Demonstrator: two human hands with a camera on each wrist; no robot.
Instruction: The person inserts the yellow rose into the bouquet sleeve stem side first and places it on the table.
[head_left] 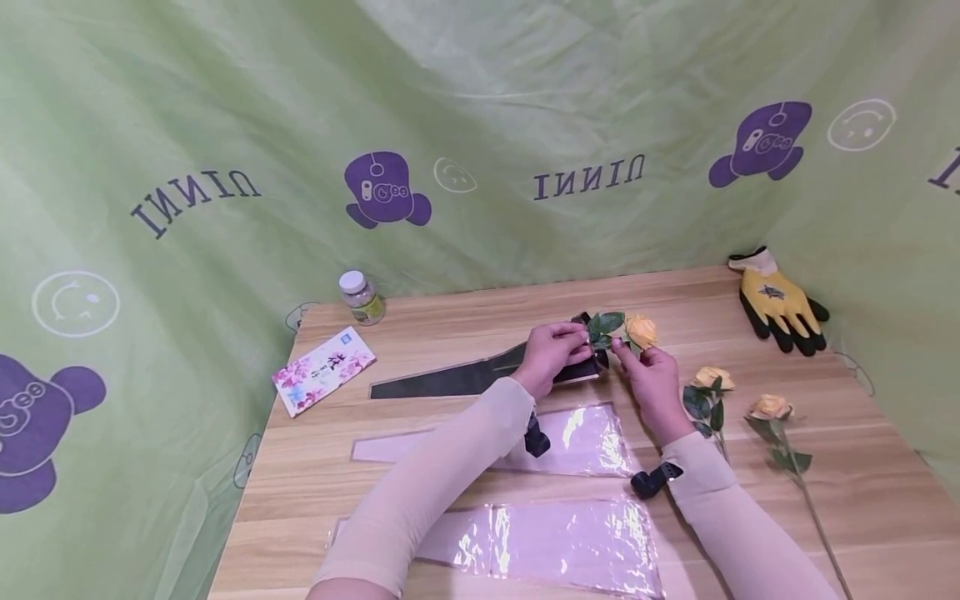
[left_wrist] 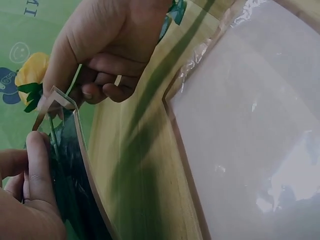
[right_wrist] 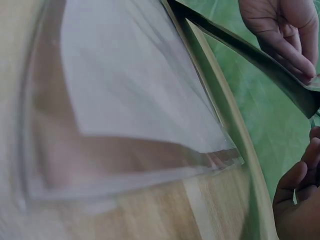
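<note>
Left hand (head_left: pixel 551 360) pinches the black sleeve (head_left: pixel 435 382), right hand (head_left: pixel 656 387) the rose (head_left: pixel 642 331) (a glove (head_left: pixel 778 293) lies by the surface's (head_left: pixel 465 321) far-right corner).

In the head view I lose part of the dark bag (head_left: pixel 442 381) behind the left hand (head_left: pixel 551 357), and the left sleeve (head_left: pixel 450 458) covers stretches of the middle pale bag (head_left: pixel 585 437) and near pale bag (head_left: pixel 570 537). The bottom edge cuts off the rightmost rose's (head_left: pixel 771 408) stem. I can't read the jar's (head_left: pixel 371 310) label. On the right wrist, the right hand (head_left: pixel 652 379) is cropped and the foreground bag (right_wrist: pixel 135 90) blurs; which one, I can't tell.
</note>
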